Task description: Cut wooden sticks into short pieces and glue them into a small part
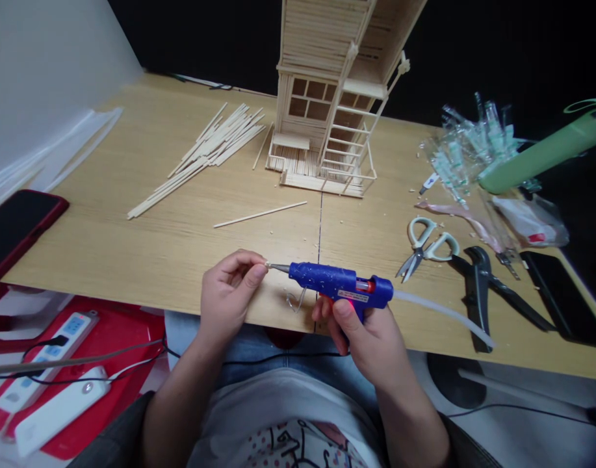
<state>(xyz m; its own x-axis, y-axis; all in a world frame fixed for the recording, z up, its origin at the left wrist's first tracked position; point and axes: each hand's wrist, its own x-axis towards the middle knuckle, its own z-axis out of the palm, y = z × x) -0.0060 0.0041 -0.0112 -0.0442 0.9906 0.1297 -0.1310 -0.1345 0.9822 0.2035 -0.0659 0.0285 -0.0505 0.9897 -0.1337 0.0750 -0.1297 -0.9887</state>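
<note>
My right hand (370,331) is wrapped around the handle of a blue hot glue gun (327,276), which points left and has a clear glue stick (444,315) trailing from its back. At the metal nozzle (279,267), my left hand (229,289) is closed in a pinch. A tiny pale piece of wood (267,264) shows at its fingertips, touching or almost touching the nozzle tip. Beyond the hands, one thin wooden stick (260,214) lies on the table. Behind it stands a wooden stick model house (310,97) with a ladder and railing.
A pile of wooden sticks (214,143) lies left of the house. On the right are scissors (422,250), black-handled cutters (480,292), a dark phone (565,296), clear wrappers (473,143) and a green cylinder (541,149). Another phone (19,224) and power strips (49,361) are at left.
</note>
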